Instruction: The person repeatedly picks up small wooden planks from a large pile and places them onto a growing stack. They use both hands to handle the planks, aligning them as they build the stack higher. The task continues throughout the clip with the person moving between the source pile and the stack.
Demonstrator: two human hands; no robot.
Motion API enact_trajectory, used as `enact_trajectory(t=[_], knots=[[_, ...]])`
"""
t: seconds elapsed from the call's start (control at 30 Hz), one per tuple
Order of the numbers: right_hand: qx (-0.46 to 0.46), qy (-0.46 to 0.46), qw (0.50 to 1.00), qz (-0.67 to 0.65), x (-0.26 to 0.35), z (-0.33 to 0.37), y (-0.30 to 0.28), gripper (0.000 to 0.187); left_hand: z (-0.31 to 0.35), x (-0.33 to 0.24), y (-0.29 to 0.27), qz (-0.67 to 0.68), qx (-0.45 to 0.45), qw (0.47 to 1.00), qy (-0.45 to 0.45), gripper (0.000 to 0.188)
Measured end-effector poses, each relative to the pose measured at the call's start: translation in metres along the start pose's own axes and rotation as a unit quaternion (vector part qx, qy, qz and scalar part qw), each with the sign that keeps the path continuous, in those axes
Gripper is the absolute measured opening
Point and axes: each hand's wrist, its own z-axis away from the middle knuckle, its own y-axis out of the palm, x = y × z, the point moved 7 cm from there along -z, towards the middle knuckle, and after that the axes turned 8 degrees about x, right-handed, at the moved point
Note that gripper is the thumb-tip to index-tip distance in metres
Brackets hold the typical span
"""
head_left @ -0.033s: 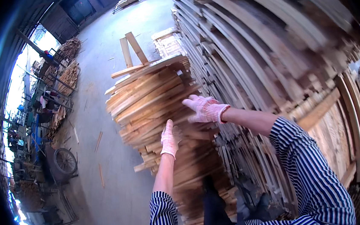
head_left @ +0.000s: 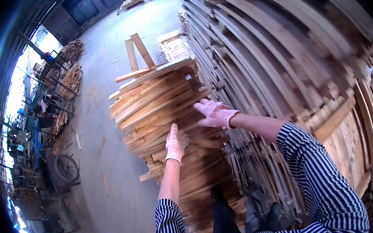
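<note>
Both hands wear pale pinkish knit gloves and hover at a stack of rough wooden boards (head_left: 150, 104), laid roughly crosswise in front of me. My left hand (head_left: 176, 144) is over the middle of the stack, thumb pointing up and fingers toward the right, with no board seen in it. Farther right, my right hand (head_left: 215, 114) reaches to the boards' right ends, fingers spread and slightly blurred. Whether either hand touches the wood I cannot tell. Two short boards (head_left: 142, 51) stick up at the stack's far end. The near part lies in shadow.
A tall rack of layered planks (head_left: 252, 53) rises close on my right. Beyond the stack sits a pale bundle of wood (head_left: 173, 46). At left are a spoked wheel (head_left: 67, 168), a heap of wood pieces (head_left: 70, 82) and thin scraps (head_left: 104, 183) on the concrete floor.
Almost nothing differs. The right hand sits slightly farther right over the boards, and the view has shifted a little.
</note>
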Motion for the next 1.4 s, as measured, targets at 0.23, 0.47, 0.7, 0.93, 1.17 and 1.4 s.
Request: enact_trajectory(t=[0.23, 0.47, 0.7, 0.93, 1.17, 1.4], knots=[[-0.114, 0.041, 0.990, 0.077, -0.054, -0.145, 0.006, 0.070, -0.124, -0.059, -0.029, 0.244, 0.062, 0.960, -0.121, 0.145], [-0.125, 0.030, 0.970, 0.208, -0.017, -0.318, -0.056, 0.085, -0.166, -0.090, -0.012, 0.445, -0.159, 0.849, -0.237, 0.170], [0.099, 0.015, 0.993, 0.067, -0.037, -0.417, -0.039, 0.107, -0.220, -0.088, -0.043, 0.335, -0.074, 0.933, -0.112, 0.126], [0.085, 0.040, 0.957, 0.275, -0.005, -0.377, -0.065, 0.062, -0.211, -0.077, -0.040, 0.364, -0.107, 0.898, -0.221, 0.136], [0.090, -0.052, 0.984, 0.142, 0.043, -0.273, -0.027, 0.042, -0.166, -0.087, -0.020, 0.274, 0.055, 0.959, 0.044, 0.126], [0.139, -0.138, 0.966, 0.168, 0.059, -0.257, 0.068, 0.080, -0.159, -0.069, -0.041, 0.209, -0.028, 0.977, 0.028, 0.105]])
